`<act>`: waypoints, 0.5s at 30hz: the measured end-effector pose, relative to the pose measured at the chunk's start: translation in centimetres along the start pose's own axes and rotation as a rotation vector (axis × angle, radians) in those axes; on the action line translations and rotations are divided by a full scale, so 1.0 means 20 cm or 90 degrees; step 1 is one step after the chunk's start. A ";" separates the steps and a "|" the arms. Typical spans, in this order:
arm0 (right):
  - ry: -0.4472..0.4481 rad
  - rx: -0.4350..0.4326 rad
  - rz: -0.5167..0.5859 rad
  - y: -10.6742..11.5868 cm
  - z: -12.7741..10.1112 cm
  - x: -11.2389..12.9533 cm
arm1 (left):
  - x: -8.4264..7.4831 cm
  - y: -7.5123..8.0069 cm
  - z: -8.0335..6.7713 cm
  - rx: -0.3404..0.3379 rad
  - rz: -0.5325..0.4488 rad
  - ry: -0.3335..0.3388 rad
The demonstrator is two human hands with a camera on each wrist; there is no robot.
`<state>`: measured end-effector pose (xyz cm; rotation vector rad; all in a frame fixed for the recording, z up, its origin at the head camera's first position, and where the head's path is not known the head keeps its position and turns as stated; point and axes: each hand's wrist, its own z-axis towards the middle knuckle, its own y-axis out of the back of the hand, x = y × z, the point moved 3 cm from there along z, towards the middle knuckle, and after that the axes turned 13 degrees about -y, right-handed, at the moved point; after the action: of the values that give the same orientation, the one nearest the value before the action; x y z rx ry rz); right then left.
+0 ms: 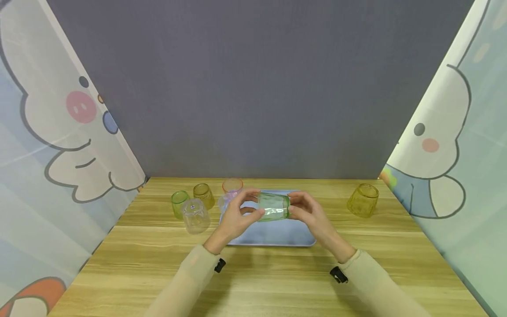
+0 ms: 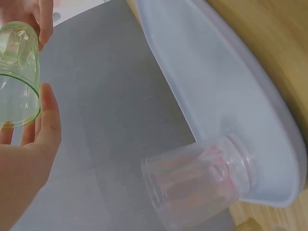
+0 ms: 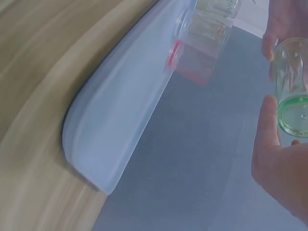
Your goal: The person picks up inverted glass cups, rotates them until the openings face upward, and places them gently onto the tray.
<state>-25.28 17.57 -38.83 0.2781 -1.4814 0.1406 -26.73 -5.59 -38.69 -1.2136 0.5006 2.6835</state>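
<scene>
A light green glass tumbler (image 1: 273, 207) lies sideways in the air above the blue-grey tray (image 1: 273, 237), held between both hands. My left hand (image 1: 240, 215) grips it at the open rim, thumb on the near side. At the thicker green base, my right hand (image 1: 310, 215) pinches the glass between thumb and fingers. The left wrist view shows the rim of the tumbler (image 2: 19, 96) against the left fingers; the right wrist view shows its base (image 3: 293, 115) by the right hand. A clear cup (image 2: 192, 178) stands at the tray's left end, partly hidden in the head view.
A pink-red-rimmed cup (image 1: 232, 185) stands at the tray's back left. Left of the tray are a green glass (image 1: 179, 204), an amber glass (image 1: 203, 193) and a clear upside-down glass (image 1: 196, 218). A yellow glass (image 1: 362, 201) stands far right. A grey panel (image 1: 261, 88) rises behind.
</scene>
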 end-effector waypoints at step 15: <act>-0.006 -0.069 -0.145 0.13 0.01 0.05 | -0.04 0.03 0.06 -0.024 0.075 0.018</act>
<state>-26.01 19.98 -37.49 0.3583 -1.4498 -0.1239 -27.30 -5.73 -37.20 -1.2726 0.5447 2.7895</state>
